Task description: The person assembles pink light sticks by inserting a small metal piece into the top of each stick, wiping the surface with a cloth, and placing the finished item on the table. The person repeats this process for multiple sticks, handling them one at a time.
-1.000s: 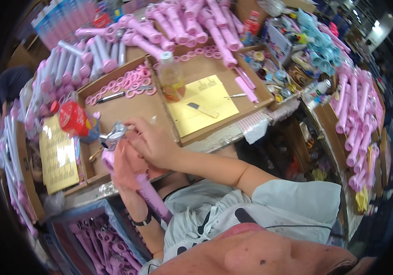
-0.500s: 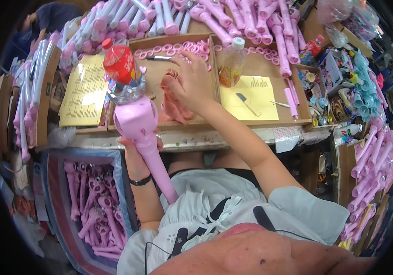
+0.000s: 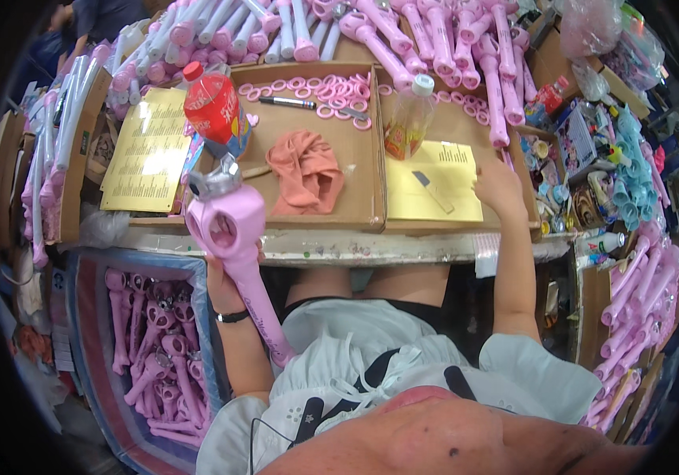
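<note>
My left hand [image 3: 224,286] is wrapped round a pink toy wand [image 3: 246,269] just below its head. The wand leans with its silver crown top up and away, and its handle end rests toward my lap. An oval opening in its head faces up. My right hand [image 3: 501,188] is over the right tray, at the right edge of a yellow paper [image 3: 458,207]. Its fingers are curled; what they hold, if anything, is hidden. A crumpled salmon cloth [image 3: 305,170] lies in the left tray, and a flat blade-like tool [image 3: 432,190] lies on the paper.
Pink rings [image 3: 331,89] and a marker [image 3: 286,102] lie behind the cloth. A red-labelled bottle [image 3: 214,111] and a clear bottle [image 3: 409,119] stand by the trays. A lined bin [image 3: 86,317] at lower left holds several wands. More wands [image 3: 442,32] are piled behind.
My right hand has let go of the cloth and moved right to the yellow paper's edge. The cloth lies flatter. The wand in my left hand has turned and shifted slightly nearer me.
</note>
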`<action>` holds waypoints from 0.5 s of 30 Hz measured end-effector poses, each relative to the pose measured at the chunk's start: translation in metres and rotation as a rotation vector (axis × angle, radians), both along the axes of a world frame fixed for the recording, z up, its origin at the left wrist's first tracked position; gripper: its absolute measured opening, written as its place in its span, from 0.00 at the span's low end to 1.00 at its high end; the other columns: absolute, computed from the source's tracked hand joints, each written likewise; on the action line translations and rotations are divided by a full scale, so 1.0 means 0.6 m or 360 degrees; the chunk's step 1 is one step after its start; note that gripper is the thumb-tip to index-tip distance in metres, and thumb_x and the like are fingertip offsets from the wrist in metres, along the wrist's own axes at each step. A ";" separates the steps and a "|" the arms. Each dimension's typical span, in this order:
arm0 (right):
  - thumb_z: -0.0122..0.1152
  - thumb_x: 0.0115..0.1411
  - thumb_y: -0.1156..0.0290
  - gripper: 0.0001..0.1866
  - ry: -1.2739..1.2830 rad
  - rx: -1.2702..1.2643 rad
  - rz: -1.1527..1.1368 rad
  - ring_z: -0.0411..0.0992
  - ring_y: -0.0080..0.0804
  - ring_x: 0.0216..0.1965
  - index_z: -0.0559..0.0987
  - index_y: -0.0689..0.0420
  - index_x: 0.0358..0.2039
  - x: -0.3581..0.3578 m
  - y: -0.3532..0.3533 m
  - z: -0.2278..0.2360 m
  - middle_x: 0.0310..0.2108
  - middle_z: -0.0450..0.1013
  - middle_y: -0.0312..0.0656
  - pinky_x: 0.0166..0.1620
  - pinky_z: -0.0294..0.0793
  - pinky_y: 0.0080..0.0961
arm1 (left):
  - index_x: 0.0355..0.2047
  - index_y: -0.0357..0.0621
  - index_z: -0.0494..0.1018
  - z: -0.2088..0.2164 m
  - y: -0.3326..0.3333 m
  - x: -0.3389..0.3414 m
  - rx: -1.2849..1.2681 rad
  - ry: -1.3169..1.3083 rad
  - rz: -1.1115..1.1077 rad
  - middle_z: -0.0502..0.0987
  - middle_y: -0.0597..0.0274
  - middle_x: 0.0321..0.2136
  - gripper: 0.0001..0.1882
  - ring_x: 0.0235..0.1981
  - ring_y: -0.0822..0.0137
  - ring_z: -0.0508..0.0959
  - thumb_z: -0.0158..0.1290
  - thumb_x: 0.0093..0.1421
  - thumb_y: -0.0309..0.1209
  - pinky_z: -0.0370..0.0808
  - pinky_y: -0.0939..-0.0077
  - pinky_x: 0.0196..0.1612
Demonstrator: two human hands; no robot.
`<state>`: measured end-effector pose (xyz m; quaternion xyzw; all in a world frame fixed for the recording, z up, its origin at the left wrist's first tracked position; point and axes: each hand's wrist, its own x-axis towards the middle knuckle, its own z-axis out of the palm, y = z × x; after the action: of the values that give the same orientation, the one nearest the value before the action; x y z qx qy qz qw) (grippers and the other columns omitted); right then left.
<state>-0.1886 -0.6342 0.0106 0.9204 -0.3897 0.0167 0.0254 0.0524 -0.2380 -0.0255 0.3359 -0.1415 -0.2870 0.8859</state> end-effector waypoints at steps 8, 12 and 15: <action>0.60 0.45 0.67 0.12 0.0281 -0.0103 0.0026 0.73 0.42 0.33 0.76 0.60 0.30 -0.044 -0.026 -0.007 0.29 0.73 0.45 0.38 0.73 0.35 | 0.58 0.38 0.55 0.024 -0.026 -0.010 0.0036 0.0159 -0.0649 0.69 0.40 0.45 0.39 0.35 0.51 0.76 0.38 0.60 0.59 0.77 0.64 0.31; 0.60 0.46 0.70 0.12 -0.0371 0.0364 0.0119 0.72 0.41 0.26 0.74 0.61 0.31 -0.015 0.041 0.049 0.26 0.71 0.45 0.33 0.73 0.34 | 0.58 0.42 0.55 0.034 -0.053 -0.009 -0.0062 0.0413 -0.0715 0.70 0.43 0.45 0.29 0.35 0.54 0.78 0.37 0.64 0.49 0.79 0.66 0.33; 0.61 0.46 0.76 0.10 -0.0920 0.0671 0.0446 0.71 0.38 0.22 0.74 0.61 0.30 0.029 0.134 0.067 0.24 0.70 0.44 0.28 0.73 0.30 | 0.50 0.43 0.62 0.032 -0.072 -0.015 0.0294 0.0269 -0.0530 0.74 0.55 0.36 0.22 0.29 0.64 0.78 0.42 0.64 0.46 0.77 0.74 0.30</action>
<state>-0.1715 -0.5539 0.0507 0.9071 -0.2462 0.1982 -0.2780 0.0436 -0.2815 -0.0063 0.3624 -0.0935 -0.4685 0.8003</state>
